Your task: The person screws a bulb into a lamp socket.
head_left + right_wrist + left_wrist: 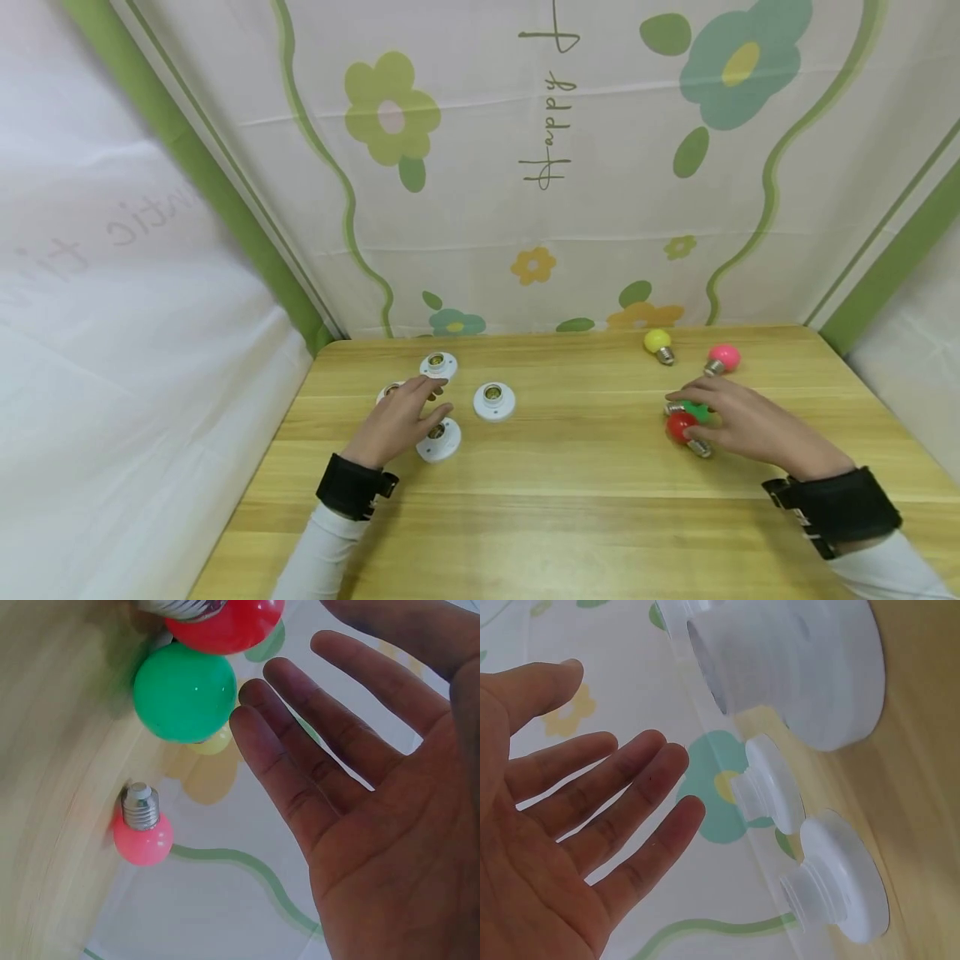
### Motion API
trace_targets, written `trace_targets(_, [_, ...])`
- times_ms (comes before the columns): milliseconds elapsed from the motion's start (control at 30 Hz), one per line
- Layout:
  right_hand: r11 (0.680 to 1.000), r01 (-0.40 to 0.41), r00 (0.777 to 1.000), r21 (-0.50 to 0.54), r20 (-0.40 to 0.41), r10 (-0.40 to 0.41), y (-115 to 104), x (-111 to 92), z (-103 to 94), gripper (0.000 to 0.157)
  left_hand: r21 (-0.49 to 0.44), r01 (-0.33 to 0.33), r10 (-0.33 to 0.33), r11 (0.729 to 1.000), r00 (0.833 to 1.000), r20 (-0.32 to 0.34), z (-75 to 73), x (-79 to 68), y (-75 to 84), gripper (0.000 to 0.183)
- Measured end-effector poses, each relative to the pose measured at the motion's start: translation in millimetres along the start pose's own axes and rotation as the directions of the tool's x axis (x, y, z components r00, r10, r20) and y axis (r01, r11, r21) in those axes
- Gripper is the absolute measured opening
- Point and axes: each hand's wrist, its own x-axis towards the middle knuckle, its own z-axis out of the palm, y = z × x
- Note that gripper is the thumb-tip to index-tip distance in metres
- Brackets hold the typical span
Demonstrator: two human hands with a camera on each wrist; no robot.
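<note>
My left hand (393,421), fingers spread and slightly bent, hovers among white round bulb sockets at the left. One socket (438,365) lies beyond its fingertips and another (439,442) below the thumb. A third (389,391) is partly hidden behind the hand. To their right sits another socket (494,402). In the left wrist view the palm (540,877) holds nothing. Over at the right, my right hand (750,421) reaches above a red bulb (681,427) and a green bulb (185,692), which lie side by side. Its fingers (322,742) are loosely extended, gripping nothing.
Farther back on the wooden table (555,525) lie a yellow bulb (657,342) and a pink bulb (725,357), both on their sides. A flower-printed curtain (465,217) stands along the table's back edge, with white fabric (135,333) at the left.
</note>
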Motion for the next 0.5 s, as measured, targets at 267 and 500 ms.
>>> trace_targets(267, [1.0,0.022,1.0,-0.009,0.0,-0.022,-1.1,3.0,6.2,0.043,-0.011,-0.029,0.029,1.0,0.999,0.015,7.0,-3.7,1.3,0.039])
trace_targets(500, [0.999,0.029,1.0,-0.014,0.005,-0.028,-1.8,4.3,9.4,0.04,0.024,-0.028,0.027,0.999,0.998,0.058,14.5,-9.8,-0.3,0.048])
